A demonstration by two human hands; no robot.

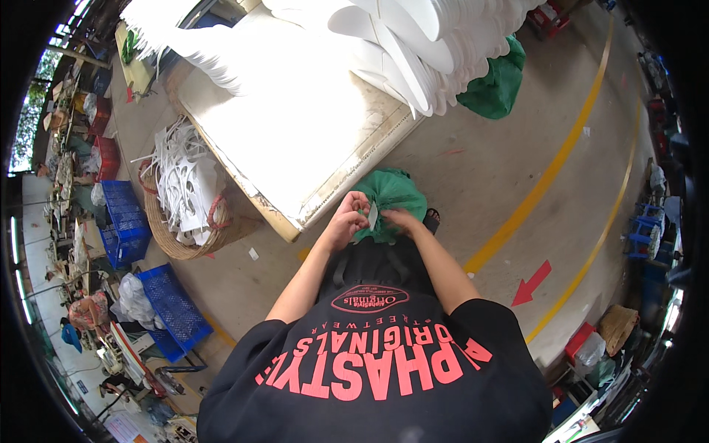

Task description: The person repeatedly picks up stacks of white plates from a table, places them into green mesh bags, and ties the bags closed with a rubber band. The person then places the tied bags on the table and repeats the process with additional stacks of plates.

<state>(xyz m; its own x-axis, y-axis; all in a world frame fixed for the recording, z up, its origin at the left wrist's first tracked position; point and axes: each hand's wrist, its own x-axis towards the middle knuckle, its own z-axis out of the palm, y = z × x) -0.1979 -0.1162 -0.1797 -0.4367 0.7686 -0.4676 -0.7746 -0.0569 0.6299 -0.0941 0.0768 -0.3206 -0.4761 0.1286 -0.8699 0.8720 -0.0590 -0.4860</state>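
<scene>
Together, both hands (373, 218) curled tight around a green bag (395, 193) and white slip (372, 215).

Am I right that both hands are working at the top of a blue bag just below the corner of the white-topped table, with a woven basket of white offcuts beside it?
Not quite: the head view shows the bag is green, not blue. Both the left hand and right hand are at its top, below the table corner, with the woven basket of white offcuts beside it.

Single head-worn fisheye view, looking steeply down past a black shirt (369, 362), close on the hands, with the bench (295, 140) and floor (502, 170) beyond.
</scene>
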